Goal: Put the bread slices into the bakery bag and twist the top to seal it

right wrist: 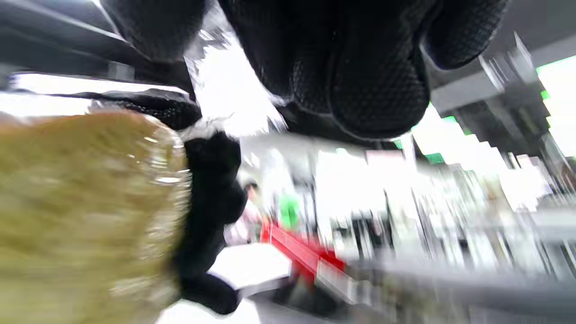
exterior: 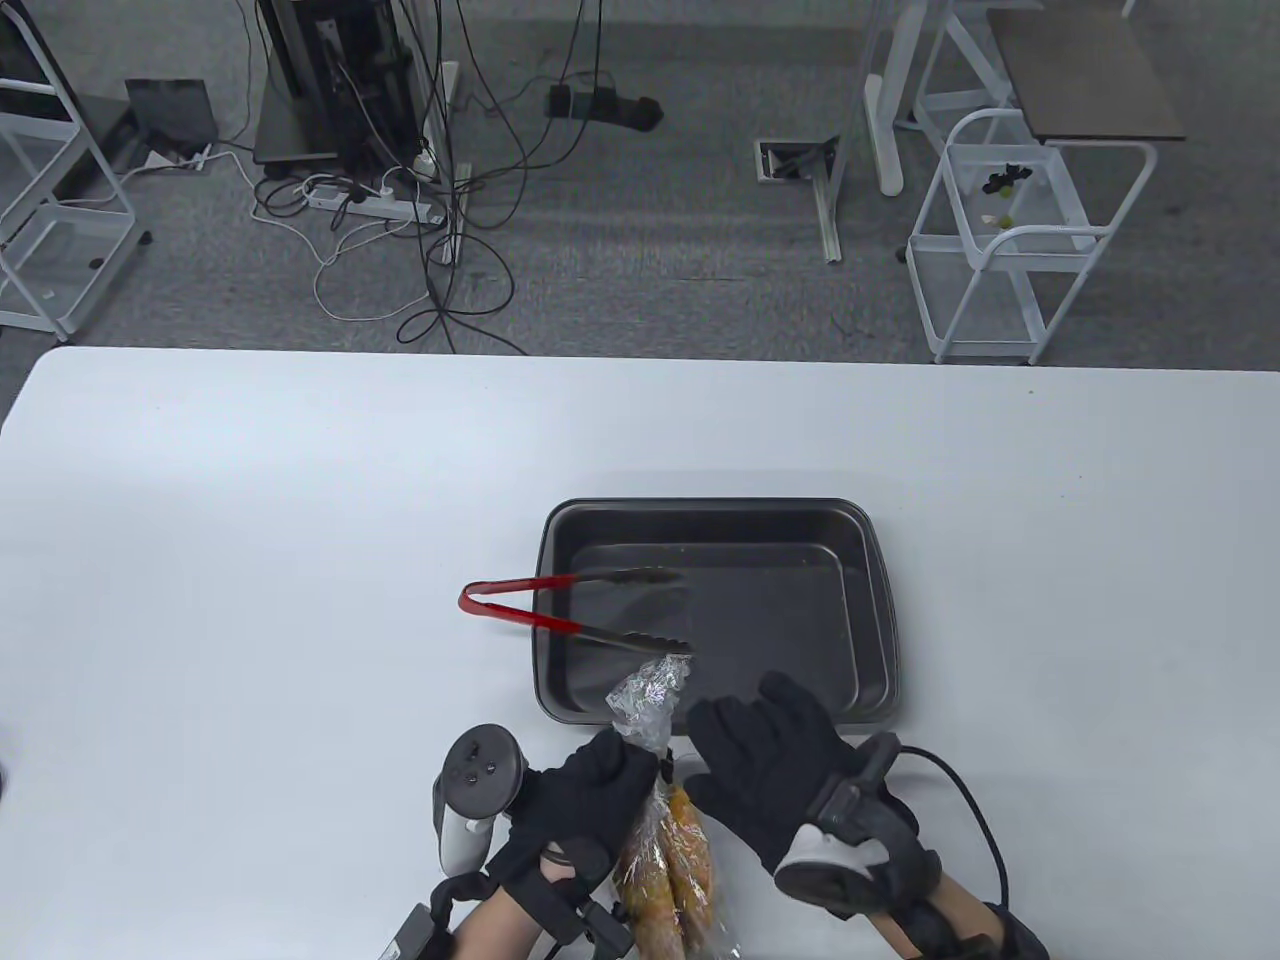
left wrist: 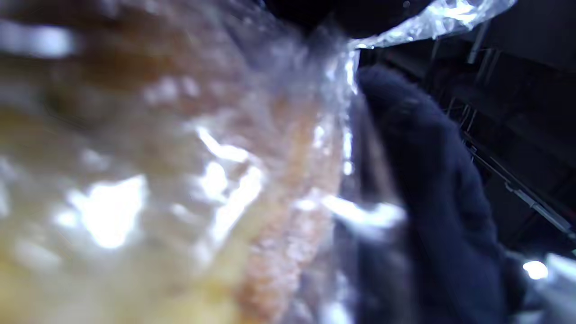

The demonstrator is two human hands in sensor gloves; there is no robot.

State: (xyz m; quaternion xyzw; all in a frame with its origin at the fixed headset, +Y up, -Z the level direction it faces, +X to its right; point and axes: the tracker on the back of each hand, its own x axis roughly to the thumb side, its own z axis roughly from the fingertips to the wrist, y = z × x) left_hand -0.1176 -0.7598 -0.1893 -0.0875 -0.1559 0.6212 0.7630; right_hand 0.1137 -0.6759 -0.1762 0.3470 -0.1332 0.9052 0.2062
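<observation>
White table (exterior: pixel 250 520) carries a dark baking tray (exterior: pixel 880 620).

Table view is the only clean one: bright, even overhead light, sharp all over, just soft faint shadows under the baking tray (exterior: pixel 560 690) and tongs (exterior: pixel 520 590), and the table (exterior: pixel 250 600) edge bows a bit toward the frame's sides. Left wrist view is dim and totally out of focus, with white glare blobs on the bag (left wrist: pixel 180 180) plastic at center-left and a dark upper right. Right wrist view is heavily motion-smeared, background blown out white in the middle and right, the red tongs (right wrist: pixel 301 252) just a streak.
</observation>
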